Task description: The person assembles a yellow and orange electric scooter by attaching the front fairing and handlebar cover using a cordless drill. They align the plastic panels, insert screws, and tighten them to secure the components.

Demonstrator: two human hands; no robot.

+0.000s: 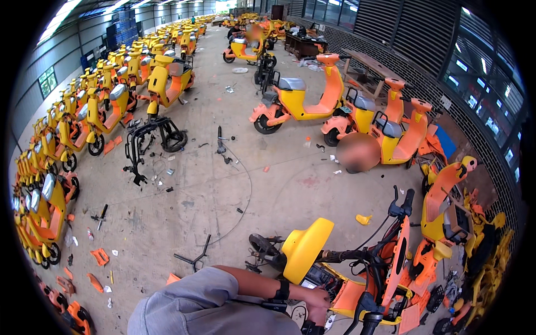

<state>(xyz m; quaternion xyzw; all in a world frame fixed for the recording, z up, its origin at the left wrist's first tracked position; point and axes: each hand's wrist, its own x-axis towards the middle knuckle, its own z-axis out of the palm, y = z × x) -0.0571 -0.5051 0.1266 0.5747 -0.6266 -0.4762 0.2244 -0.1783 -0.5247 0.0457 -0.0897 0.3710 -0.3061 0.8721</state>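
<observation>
Left hand [314, 296] and right hand [318, 316] are held close together at the scooter [352, 296], a yellow panel [304, 248] beyond them. Their opening and any hold cannot be told.

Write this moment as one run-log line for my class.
hands: together at opened scooter | grip: unclear | nearby: yellow panel | floor: black frame

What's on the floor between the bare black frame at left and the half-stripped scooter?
Head view: mainly a long thin cable curving across the floor short of the half-stripped scooter, a small black piece beside it.
</observation>
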